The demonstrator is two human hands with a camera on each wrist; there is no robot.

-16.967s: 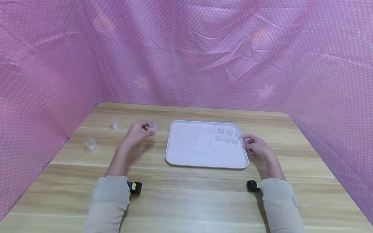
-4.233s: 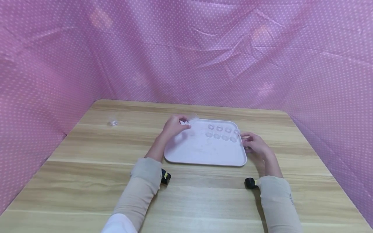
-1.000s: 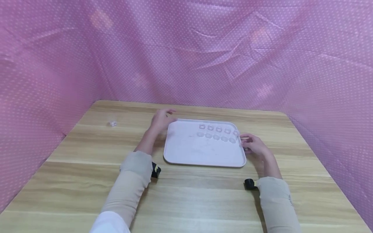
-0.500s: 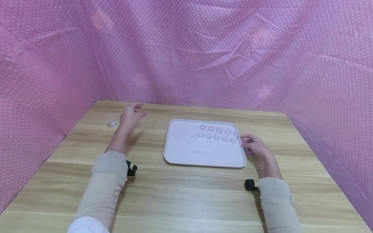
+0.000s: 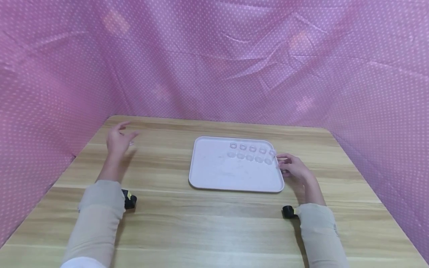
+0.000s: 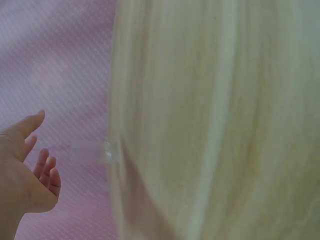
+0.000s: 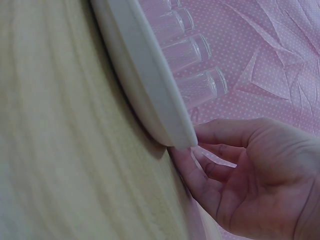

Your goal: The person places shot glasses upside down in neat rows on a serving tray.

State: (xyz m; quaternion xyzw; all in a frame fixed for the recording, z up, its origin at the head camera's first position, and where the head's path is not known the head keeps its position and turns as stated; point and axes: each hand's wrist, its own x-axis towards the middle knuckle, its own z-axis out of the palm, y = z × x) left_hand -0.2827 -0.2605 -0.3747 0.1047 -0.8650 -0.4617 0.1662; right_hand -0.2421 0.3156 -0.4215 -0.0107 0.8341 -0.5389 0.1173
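My left hand [image 5: 117,142] is over the far left of the table, thumb and fingers spread, holding nothing. Just beyond its thumb the base of a clear shot glass [image 5: 131,143] shows, the rest hidden by the hand. The left wrist view has this glass [image 6: 92,151] upright, a short way off the fingertips. At the right, my right hand [image 5: 294,166] pinches the rim of a white tray [image 5: 231,178], a finger above and the thumb below in the right wrist view. Several clear shot glasses [image 5: 253,153] stand upside down in a row along the tray's back right part.
The light wooden table [image 5: 214,227] carries the tray right of its middle. A pink dotted curtain [image 5: 214,67] hangs behind the table and along both sides. Each wrist wears a small black camera, such as the right one [image 5: 288,212].
Over the last seconds a further glass joined the row on the tray. My left hand has since swung left, empty, from the tray to the remaining glass. The right hand has stayed at the rim.
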